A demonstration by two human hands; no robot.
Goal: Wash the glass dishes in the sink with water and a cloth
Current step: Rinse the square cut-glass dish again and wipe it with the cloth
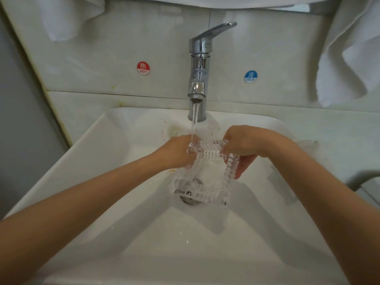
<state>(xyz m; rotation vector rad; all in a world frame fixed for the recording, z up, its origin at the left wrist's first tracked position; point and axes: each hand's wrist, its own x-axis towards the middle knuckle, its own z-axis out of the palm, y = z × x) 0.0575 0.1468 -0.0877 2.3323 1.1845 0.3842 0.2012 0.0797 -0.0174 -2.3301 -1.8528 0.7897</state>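
Observation:
A clear square glass dish [207, 173] with ribbed edges is held tilted over the drain [190, 199] of the white sink [115, 212]. My left hand [178, 151] grips its left far corner, where the water stream [194, 128] from the chrome tap [198, 79] lands. My right hand [244, 147] grips the right far edge, fingers curled under the rim. I see no cloth in either hand.
White towels hang at the upper left [67, 19] and upper right [349, 58]. Red HOT [143, 68] and blue COLD [250, 76] stickers sit on the tiled wall. Something clear [308, 144] lies on the counter to the right of the sink.

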